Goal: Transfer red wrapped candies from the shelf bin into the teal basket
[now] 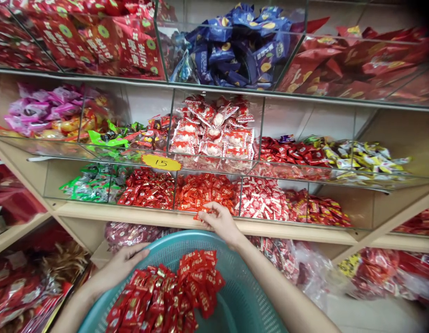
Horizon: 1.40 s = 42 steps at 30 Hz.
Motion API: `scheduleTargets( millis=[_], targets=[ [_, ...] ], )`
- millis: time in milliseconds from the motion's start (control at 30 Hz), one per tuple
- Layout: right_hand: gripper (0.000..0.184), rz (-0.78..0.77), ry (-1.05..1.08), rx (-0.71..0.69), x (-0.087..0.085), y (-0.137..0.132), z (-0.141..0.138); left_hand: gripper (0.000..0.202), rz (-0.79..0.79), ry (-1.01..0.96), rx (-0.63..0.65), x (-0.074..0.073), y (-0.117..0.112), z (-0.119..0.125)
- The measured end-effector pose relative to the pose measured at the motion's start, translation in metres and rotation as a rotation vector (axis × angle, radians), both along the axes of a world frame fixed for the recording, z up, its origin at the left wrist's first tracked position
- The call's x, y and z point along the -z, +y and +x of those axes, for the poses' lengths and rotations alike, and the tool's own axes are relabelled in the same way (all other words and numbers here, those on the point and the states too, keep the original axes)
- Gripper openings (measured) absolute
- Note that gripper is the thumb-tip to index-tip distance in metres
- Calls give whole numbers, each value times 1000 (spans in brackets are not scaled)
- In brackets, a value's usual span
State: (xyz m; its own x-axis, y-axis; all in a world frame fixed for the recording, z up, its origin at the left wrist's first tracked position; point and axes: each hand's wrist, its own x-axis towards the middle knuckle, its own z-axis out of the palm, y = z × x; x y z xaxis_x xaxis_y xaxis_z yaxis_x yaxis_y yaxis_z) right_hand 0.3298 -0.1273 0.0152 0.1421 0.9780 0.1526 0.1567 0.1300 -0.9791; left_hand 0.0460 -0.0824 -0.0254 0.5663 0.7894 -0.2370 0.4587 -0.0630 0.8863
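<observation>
My left hand (122,264) grips the near-left rim of a teal plastic basket (245,300) that I hold below the shelf. Inside the basket lies a heap of small red wrapped candies (172,291). My right hand (219,221) reaches over the basket's far rim to the shelf edge. Its fingers are pinched on a few red candies (202,212) at the front of a glass compartment full of the same red candies (203,189).
Glass-fronted shelves hold several compartments of wrapped sweets: green (89,182), red-and-white (263,199), white-and-red packs (214,134), blue packs (235,46). A yellow oval tag marked 15 (161,162) hangs on the middle shelf. Bagged goods fill the lower left and right.
</observation>
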Motion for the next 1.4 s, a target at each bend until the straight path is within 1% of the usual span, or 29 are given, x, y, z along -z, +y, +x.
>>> scheduleTargets(
  millis=[33, 100, 167, 267, 400, 500, 600, 700, 767, 867, 1033, 1133, 1200, 1300, 1400],
  targets=[
    [32, -59, 123, -52, 4, -4, -2, 48, -1, -2, -1, 1, 0, -1],
    [34, -134, 275, -106, 10, -10, -5, 48, -9, -6, -5, 3, 0, -3],
    [37, -179, 331, -114, 15, -14, -6, 48, -16, -14, -15, 4, 0, -3],
    [38, -227, 300, -104, 23, -16, -7, 48, -29, -40, -25, 4, 0, -3],
    [35, -283, 128, -87, 43, -13, -9, 51, -72, -56, -27, 3, 0, -2],
    [28, -291, -142, -20, 56, -11, -7, 53, -66, -47, -22, 2, -1, -2],
    [28, -209, -465, 83, 60, -12, -6, 53, -21, -12, -29, 0, -1, -2],
    [32, -140, -686, 157, 59, -14, -8, 53, -9, 3, -28, -1, 0, -1],
    [34, -148, -745, 152, 60, -14, -10, 53, -14, 3, -31, -1, 0, -1],
    [34, -188, -773, 130, 65, -13, -13, 54, 1, 16, -48, 0, 0, -1],
    [28, -213, -883, 176, 72, -13, -16, 54, -18, -2, -50, 1, -2, -4],
    [23, -256, -992, 168, 71, -17, -20, 54, -25, -7, -51, 1, -2, -4],
    [23, -275, -1065, 169, 66, -20, -23, 53, -9, -4, -51, 1, -2, -3],
    [31, -254, -1143, 204, 51, -23, -25, 52, 33, 12, -69, 2, -1, -2],
    [36, -180, -1147, 262, 28, -20, -21, 50, 60, 19, -60, 4, 1, -2]
  ],
)
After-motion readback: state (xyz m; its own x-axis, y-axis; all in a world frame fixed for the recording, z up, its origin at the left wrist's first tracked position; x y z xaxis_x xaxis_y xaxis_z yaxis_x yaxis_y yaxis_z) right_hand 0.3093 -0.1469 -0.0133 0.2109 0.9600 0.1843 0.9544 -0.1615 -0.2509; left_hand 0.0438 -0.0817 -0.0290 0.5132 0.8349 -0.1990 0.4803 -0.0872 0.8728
